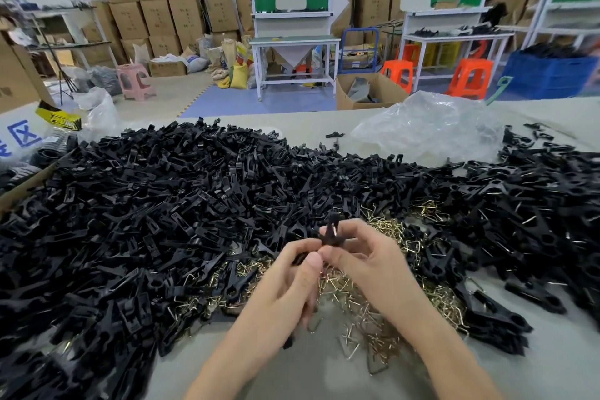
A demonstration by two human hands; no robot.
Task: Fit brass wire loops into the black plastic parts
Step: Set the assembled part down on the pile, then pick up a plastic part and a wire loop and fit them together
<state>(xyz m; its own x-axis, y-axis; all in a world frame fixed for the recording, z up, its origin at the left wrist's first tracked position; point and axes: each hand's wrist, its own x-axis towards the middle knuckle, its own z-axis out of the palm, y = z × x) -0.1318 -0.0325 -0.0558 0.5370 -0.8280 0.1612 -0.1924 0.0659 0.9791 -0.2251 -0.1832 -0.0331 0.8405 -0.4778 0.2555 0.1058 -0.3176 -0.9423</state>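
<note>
Both hands (328, 266) pinch one black part (331, 232); its loop hidden.

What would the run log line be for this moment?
stage: fitting | left hand: gripping black plastic part | right hand: gripping same part | brass wire loops: heaped below hands

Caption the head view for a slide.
Both hands hold one black plastic part above brass wire loops, amid a heap of black parts.

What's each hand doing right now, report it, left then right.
Left hand: closed, fingertips pinching the black plastic part from the near side.
Right hand: closed on the same part, which sticks up between both hands.
</note>
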